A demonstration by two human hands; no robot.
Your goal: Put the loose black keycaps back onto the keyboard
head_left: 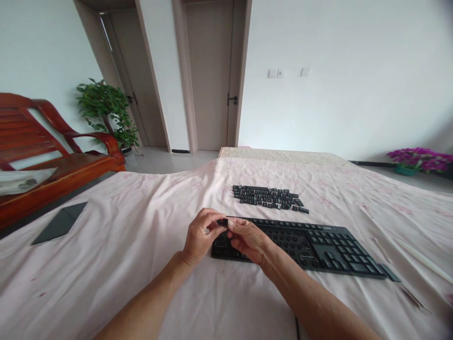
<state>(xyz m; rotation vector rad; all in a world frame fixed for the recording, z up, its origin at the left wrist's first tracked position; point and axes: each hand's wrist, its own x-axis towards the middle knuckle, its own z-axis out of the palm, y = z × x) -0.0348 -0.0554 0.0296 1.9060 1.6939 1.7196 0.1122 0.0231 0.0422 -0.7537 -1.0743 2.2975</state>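
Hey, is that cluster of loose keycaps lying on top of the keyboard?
No, the loose keycaps lie on the cloth, beyond the far edge of the keyboard.

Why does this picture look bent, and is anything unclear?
Head view: the left-hand door leans, likely from wide-lens distortion. Head view: the purple flowers look smeared near the right edge. Head view: light is soft; lettering on the loose keycaps is unreadable.

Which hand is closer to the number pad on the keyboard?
Right hand: it's over the left part of the keyboard, left of the number pad. The left hand is farther left, near the keyboard's left end.
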